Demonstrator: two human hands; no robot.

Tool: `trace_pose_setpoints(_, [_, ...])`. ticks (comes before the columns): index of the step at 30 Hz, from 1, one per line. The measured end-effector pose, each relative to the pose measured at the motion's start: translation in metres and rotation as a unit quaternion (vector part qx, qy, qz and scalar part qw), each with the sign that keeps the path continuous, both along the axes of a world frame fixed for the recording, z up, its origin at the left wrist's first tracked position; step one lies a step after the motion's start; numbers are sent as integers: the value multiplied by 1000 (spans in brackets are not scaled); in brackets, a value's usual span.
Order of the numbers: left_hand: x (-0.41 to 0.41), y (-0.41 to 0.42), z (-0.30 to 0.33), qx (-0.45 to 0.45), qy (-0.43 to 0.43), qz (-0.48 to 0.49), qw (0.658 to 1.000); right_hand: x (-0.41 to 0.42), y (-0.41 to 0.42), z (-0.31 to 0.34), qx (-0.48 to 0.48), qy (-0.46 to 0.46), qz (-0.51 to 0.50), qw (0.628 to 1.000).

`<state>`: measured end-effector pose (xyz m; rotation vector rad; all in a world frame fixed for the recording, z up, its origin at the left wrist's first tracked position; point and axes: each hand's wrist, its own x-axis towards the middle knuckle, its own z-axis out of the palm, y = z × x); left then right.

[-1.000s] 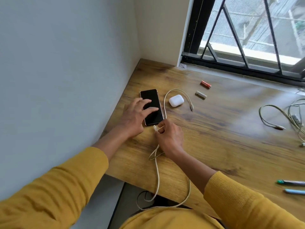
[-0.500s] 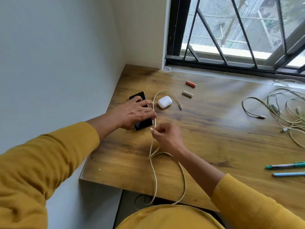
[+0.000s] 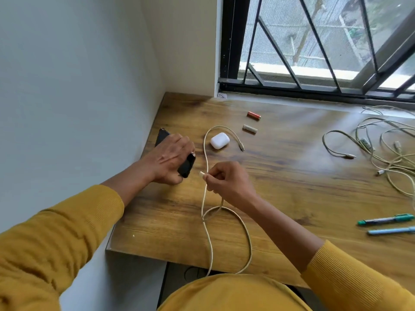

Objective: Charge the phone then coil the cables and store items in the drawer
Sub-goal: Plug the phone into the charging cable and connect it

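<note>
**Phone tilted up in your left hand, plug pinched in your right**

Your left hand (image 3: pixel 170 157) grips the black phone (image 3: pixel 186 167) near the wall-side edge of the wooden desk (image 3: pixel 292 198), fingers curled over its top face and thumb underneath. The phone is lifted on edge rather than lying flat; its long axis runs from about 11 o'clock, where the far corner shows beyond your knuckles, to 5 o'clock, where the near end points toward your other hand.

Just beside that near end, at 3 o'clock from it, your right hand (image 3: pixel 226 180) pinches the plug of the charging cable (image 3: pixel 207 234), the white tip aimed at 9 o'clock toward the phone. Plug and phone are close but apart. From your fingers the cable drops toward you, crosses itself in a loop on the desk and runs off the near edge.

A second short cable (image 3: pixel 205 142) curves away at 12 o'clock from your right hand, arching around the white earbud case (image 3: pixel 219 140) and ending in a connector to the case's right. Farther out at 1 o'clock lie two batteries, one beige (image 3: pixel 249 129) and one red (image 3: pixel 254 115). At 3 o'clock a tangle of cables (image 3: pixel 386 153) sprawls along the window side, and at 4 o'clock a green marker (image 3: pixel 385 219) and a blue pen (image 3: pixel 390 230) lie side by side.
</note>
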<state>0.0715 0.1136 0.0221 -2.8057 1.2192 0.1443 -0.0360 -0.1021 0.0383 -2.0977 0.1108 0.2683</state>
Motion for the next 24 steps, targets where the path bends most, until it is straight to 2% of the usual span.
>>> trace_pose_setpoints(2, [-8, -3, 7, -126, 13, 82, 989, -2, -4, 12, -16, -34, 25, 999])
trace_pose_setpoints(4, [-21, -8, 11, -244, 12, 151, 958, -2, -7, 26, -21, -75, 28, 997])
trace_pose_setpoints(7, [-45, -17, 13, -331, 47, 191, 923, -1, -9, 47, -2, -124, 15, 992])
trace_pose_setpoints(10, [-60, -22, 15, -357, 97, 202, 907, 2, -12, 65, -1, -157, 8, 988])
trace_pose_setpoints(13, [-68, -26, 21, -370, 122, 200, 899, 6, -16, 75, -18, -151, 20, 988])
trace_pose_setpoints(24, [-72, -30, 38, -377, 137, 198, 895, 15, -23, 87, -27, -133, 60, 989])
